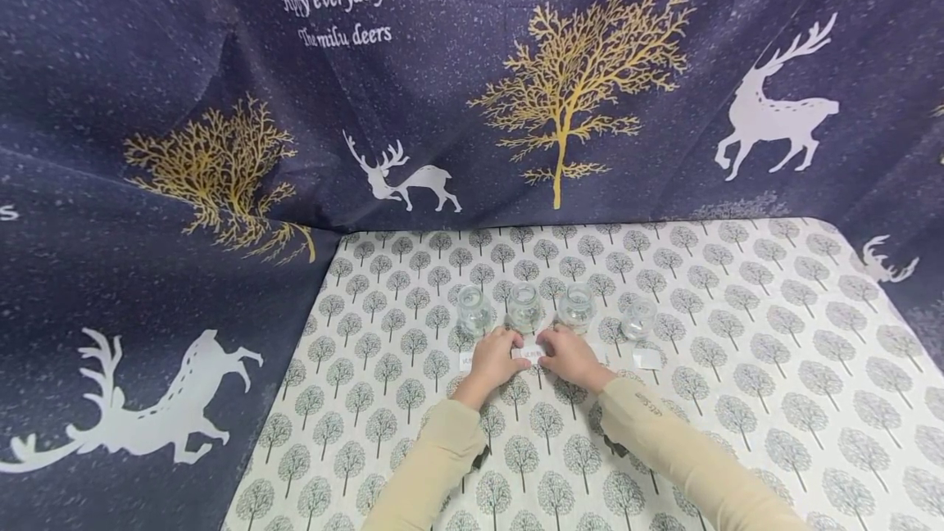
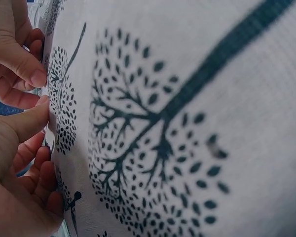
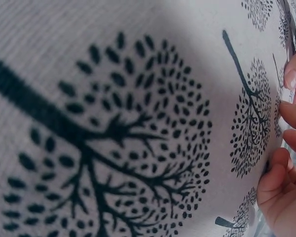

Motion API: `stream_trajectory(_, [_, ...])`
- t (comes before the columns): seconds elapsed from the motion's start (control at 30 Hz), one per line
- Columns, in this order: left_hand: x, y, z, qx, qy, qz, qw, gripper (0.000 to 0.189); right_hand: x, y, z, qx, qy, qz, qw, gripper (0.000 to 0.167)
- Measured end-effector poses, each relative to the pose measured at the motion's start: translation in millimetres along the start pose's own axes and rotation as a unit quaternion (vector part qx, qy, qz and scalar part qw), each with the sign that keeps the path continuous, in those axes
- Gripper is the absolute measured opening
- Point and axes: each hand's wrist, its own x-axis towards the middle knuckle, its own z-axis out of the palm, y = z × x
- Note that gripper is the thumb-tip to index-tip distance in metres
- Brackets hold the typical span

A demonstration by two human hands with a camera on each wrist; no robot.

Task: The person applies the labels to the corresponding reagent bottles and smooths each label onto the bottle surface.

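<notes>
Both hands meet at a small white paper label (image 1: pixel 528 353) with printed characters, low over the patterned tablecloth. My left hand (image 1: pixel 496 360) holds its left end between thumb and fingers. At the right end, the thumb and fingers of my right hand (image 1: pixel 574 357) pinch it. Just behind the label stands a clear glass jar (image 1: pixel 524 308). Another glass jar (image 1: pixel 474 311) is to its left, beyond the left hand, and a third glass jar (image 1: pixel 577 306) rises behind the right hand. In the left wrist view the left hand (image 2: pixel 17 163) is lowest, its thumb near the other hand's.
A smaller clear glass vessel (image 1: pixel 637 319) stands at the right end of the row, with a white label (image 1: pixel 646 359) in front. Another label (image 1: pixel 465 360) lies left of the left hand. The tree-print tablecloth (image 1: pixel 723 449) meets a dark blue curtain (image 1: pixel 435 88) behind.
</notes>
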Motion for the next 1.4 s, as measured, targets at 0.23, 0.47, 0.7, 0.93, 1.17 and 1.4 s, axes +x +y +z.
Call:
stream_trajectory(0.23, [-1.6, 0.9, 3.7, -0.027, 0.019, 0.007, 0.9994, 0.032, -1.0, 1.4, 0.9, 0.000, 0.011, -0.008, 0.9999, 0.031])
stream_trajectory(0.47, [-4.9, 1.6, 6.2, -0.051, 0.034, 0.018, 0.9979, 0.032, -3.9, 0.1, 1.1, 0.021, 0.033, -0.010, 0.9992, 0.016])
stream_trajectory(0.7, [-8.7, 0.0, 6.0, -0.105, 0.041, 0.035, 0.9930, 0.017, -7.0, 3.3, 0.9, 0.092, 0.020, 0.006, 0.9955, 0.010])
stream_trajectory(0.93, [-11.1, -2.2, 1.1, -0.220, 0.006, 0.014, 0.9753, 0.010, -13.0, 1.2, -5.3, 0.192, -0.004, 0.018, 0.9812, 0.012])
stream_trajectory(1.17, [-13.8, 0.4, -7.1, -0.259, 0.003, -0.002, 0.9658, 0.011, -16.6, -0.4, -10.1, 0.250, -0.008, -0.003, 0.9683, 0.014])
stream_trajectory(1.4, [-14.4, -0.1, -9.6, -0.250, 0.009, 0.007, 0.9683, 0.015, -18.5, 0.5, -10.3, 0.260, -0.015, -0.013, 0.9655, 0.016])
